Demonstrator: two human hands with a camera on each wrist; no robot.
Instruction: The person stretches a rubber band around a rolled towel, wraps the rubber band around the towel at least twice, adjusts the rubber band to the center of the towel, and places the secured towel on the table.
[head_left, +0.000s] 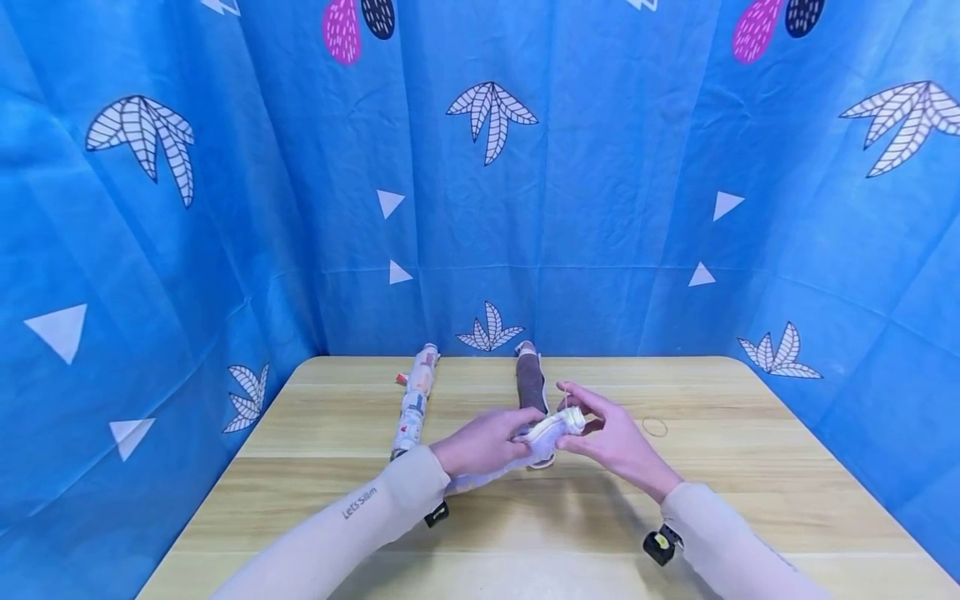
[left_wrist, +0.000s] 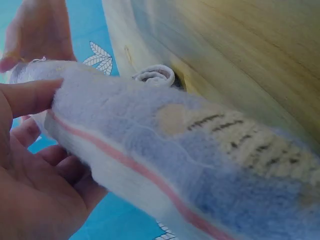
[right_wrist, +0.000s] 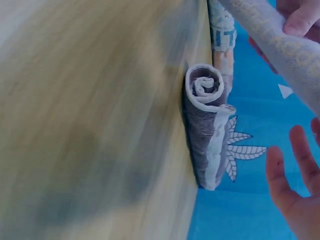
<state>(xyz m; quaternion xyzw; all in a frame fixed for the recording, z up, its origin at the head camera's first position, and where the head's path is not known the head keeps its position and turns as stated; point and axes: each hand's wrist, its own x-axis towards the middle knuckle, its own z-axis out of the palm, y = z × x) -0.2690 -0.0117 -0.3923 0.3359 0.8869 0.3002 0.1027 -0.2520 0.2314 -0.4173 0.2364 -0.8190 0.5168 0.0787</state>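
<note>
A rolled pale lavender-blue towel [left_wrist: 140, 115] with a pinkish-red stripe along its white edge lies slantwise above the table. My left hand [head_left: 491, 442] grips it, thumb on top and fingers beneath. At the roll's far end, my right hand [head_left: 611, 437] is spread around the tip with its fingers apart. A thin strand [head_left: 567, 402], like a rubber band, runs between the right index finger and the roll; its full loop is hard to make out. In the right wrist view, the right fingers [right_wrist: 277, 172] look extended and apart from the towel.
A brown rolled towel [head_left: 531, 385] with a white edge lies behind my hands. Left of it is a white patterned roll [head_left: 416, 396] with a small red tag [head_left: 402, 379]. A loose rubber band [head_left: 665, 430] lies right of my right hand. Blue curtains [head_left: 600, 208] enclose the wooden table [head_left: 750, 450].
</note>
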